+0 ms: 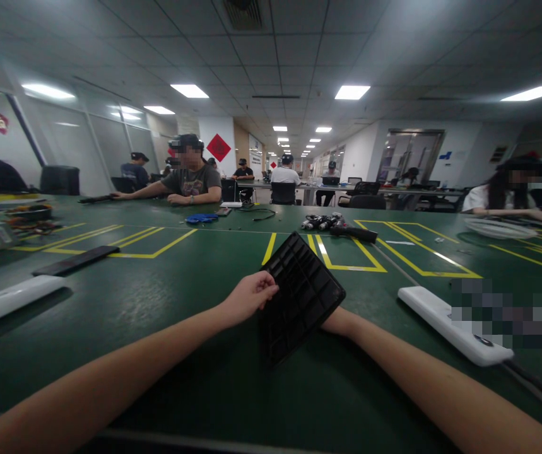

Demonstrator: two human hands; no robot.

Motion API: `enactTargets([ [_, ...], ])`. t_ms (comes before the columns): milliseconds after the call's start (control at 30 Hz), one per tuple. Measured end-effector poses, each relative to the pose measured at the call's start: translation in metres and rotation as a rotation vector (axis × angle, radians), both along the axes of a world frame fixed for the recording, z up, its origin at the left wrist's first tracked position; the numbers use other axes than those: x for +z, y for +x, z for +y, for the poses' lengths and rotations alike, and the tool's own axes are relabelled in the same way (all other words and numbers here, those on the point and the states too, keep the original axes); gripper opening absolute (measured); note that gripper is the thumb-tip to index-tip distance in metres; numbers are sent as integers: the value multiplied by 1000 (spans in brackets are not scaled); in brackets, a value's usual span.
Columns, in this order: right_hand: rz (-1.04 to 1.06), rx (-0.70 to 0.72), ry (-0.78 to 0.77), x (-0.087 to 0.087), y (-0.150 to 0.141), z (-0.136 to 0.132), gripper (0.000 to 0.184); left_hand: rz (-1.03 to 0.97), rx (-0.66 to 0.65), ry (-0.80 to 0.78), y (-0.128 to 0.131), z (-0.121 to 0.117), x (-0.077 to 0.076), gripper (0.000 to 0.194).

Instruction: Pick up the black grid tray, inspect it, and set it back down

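A black tray point(299, 296) divided into several small compartments is tilted up above the green table. My right hand point(337, 320) supports it from behind at the lower right side, with the fingers hidden by the tray. In front of the tray's left edge is my left hand point(256, 291), its fingers curled together in a pinch. Whatever may be between those fingertips is too small to make out. The compartments look dark, and I cannot tell what they contain.
White power strips point(455, 325) lie on the right and at the far left, beside a black bar point(76, 260). Yellow tape marks the green table point(157, 353). Farther back are a cable bundle point(322, 222) and a blue item point(202, 218). People sit across and to the right.
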State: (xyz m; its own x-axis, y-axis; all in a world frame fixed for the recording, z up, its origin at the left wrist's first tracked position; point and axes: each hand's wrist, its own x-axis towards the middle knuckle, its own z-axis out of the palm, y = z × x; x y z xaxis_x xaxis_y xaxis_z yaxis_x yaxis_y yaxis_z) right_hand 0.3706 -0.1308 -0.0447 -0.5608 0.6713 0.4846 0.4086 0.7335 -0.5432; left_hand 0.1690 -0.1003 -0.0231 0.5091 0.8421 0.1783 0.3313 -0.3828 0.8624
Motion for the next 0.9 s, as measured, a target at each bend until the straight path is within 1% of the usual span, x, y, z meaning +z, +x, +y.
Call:
enactTargets([
  [67, -24, -17, -2, 0, 1, -1, 47, 33, -25, 59, -2, 1, 2, 15],
  [133, -15, -18, 3, 1, 2, -2, 50, 55, -12, 102, -4, 0, 4, 15],
  [200, 2, -12, 7, 1, 3, -3, 51, 52, 7, 113, -4, -2, 6, 14],
  [233, -4, -9, 10, 1, 3, -3, 51, 38, 13, 95, -3, -3, 7, 12],
  [300, -47, -10, 22, 1, 4, -2, 49, -28, 28, -5, -2, -4, 9, 10],
  [433, -140, -35, 31, 0, 5, 0, 49, -314, 123, -407, 0, -1, 14, 8],
  [467, -147, -39, 19, 0, 5, 1, 49, -362, 142, -481, -1, 0, 15, 8],
  [500, -151, -38, 4, 0, 5, 1, 50, -376, 145, -527, -1, 1, 15, 10],
  [533, -151, -34, -10, 0, 5, 2, 51, -350, 131, -541, -2, 2, 15, 12],
  [600, -134, -18, -15, 0, 4, 2, 52, -227, 73, -481, -3, 2, 13, 21],
  [667, -94, 4, -1, 0, 3, 2, 51, -90, 14, -347, -3, 1, 11, 36],
  [733, -42, 16, 15, 1, 2, 0, 49, 7, -18, -196, -3, -1, 9, 49],
  [800, -9, 23, 20, 3, 1, -2, 48, 81, -38, -87, -3, -2, 8, 55],
  [900, 11, 30, -1, 6, 0, -5, 46, 155, -46, -27, -5, -1, 9, 56],
])
